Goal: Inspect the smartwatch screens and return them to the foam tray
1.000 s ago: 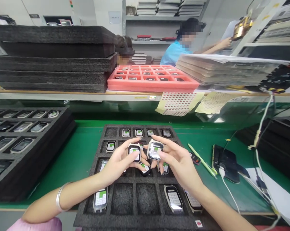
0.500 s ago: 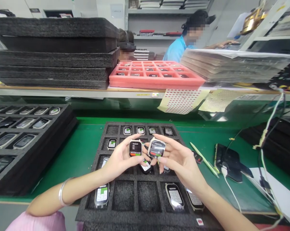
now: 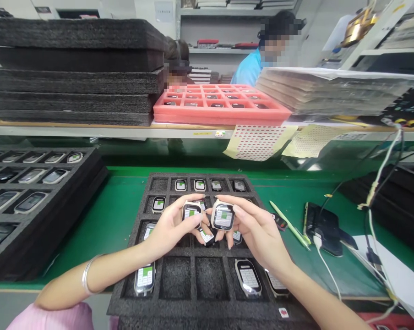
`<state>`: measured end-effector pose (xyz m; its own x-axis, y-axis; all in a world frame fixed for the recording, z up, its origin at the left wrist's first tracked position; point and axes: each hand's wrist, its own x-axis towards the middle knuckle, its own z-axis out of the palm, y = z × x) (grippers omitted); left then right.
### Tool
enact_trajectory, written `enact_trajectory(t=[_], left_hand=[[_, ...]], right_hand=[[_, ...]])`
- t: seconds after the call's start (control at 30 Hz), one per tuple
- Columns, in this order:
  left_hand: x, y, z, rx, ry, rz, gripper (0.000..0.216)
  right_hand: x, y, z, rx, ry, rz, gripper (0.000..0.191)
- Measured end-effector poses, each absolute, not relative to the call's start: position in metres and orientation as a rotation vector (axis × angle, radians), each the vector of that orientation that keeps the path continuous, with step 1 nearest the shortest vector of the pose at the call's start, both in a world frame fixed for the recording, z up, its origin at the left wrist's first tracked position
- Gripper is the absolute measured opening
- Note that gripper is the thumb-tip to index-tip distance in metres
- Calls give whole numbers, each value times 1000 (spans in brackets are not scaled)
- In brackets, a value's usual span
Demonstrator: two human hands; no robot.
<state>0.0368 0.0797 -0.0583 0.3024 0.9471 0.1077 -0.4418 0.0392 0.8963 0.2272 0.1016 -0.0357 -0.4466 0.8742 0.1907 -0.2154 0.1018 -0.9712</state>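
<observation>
Foam tray (image 3: 179, 307): black, gridded, on the green bench, watches lying in several pockets.
Left hand (image 3: 169, 229): fingers pinch a lit watch (image 3: 191, 212) above the tray.
Right hand (image 3: 258, 233): fingertips pinch a second watch (image 3: 223, 216), just beside the first.

The green worktop (image 3: 114, 220) carries a black foam tray (image 3: 193, 284) at the middle of its near edge and another black tray (image 3: 38, 215) at the left edge. Toward the right edge lie a green pen (image 3: 289, 224), a dark pad (image 3: 325, 229) and a white cable (image 3: 327, 270).
</observation>
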Motion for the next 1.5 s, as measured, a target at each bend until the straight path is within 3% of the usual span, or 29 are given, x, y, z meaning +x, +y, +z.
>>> enact_trajectory(t=[0.13, 0.23, 0.3, 0.43, 0.63, 0.93, 1.07, 1.3, 1.5], left_hand=[[36, 82, -59, 1063, 660, 1184, 36], [35, 82, -59, 1041, 637, 1193, 37], [34, 81, -59, 1018, 614, 1210, 45], [33, 79, -59, 1018, 602, 1215, 62], [34, 76, -56, 1042, 684, 1168, 72], [26, 62, -65, 955, 587, 1007, 103], [22, 52, -69, 973, 615, 1060, 93], [15, 42, -71, 1070, 606, 1050, 85], [16, 40, -69, 1087, 669, 1048, 80]], right_hand=[[228, 99, -34, -659, -1452, 1560, 28], [227, 95, -31, -656, -1490, 1561, 41], [225, 93, -31, -676, -1512, 1546, 49], [224, 93, -32, -681, -1554, 1531, 46], [227, 92, -32, -700, -1627, 1485, 56], [231, 85, -38, -737, -1649, 1573, 55], [230, 85, -41, -740, -1601, 1616, 43], [232, 86, -44, -715, -1744, 1627, 61], [233, 85, -48, -741, -1744, 1682, 61]])
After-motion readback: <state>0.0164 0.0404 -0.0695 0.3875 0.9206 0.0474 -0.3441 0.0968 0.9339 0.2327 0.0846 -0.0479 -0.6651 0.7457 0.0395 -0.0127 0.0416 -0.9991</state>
